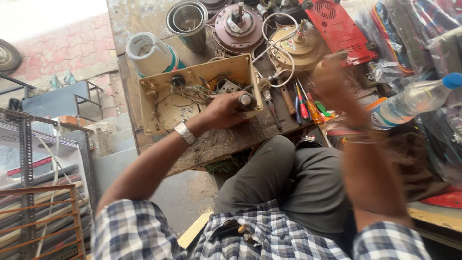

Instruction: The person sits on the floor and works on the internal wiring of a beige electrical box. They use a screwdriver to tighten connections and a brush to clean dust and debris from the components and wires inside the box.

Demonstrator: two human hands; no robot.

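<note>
On the scuffed wooden table [216, 144] sits an open cream plastic appliance housing [197, 94], wires and small parts exposed inside. Left hand [226, 110] is curled around a stubby round knob-like part [246, 100] at the housing's right edge, fingers pinched on it. Right hand [332, 84] is blurred above the loose screwdrivers [308, 103]; can't tell if it's gripping anything. That shell looks light, stiff and a bit brittle, so I'd hold it by the rim, not the wiring.

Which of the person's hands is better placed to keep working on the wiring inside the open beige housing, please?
Probably the left hand: it rests on the beige housing beside the wires. The right hand is raised, blurred, over the screwdrivers.
</note>
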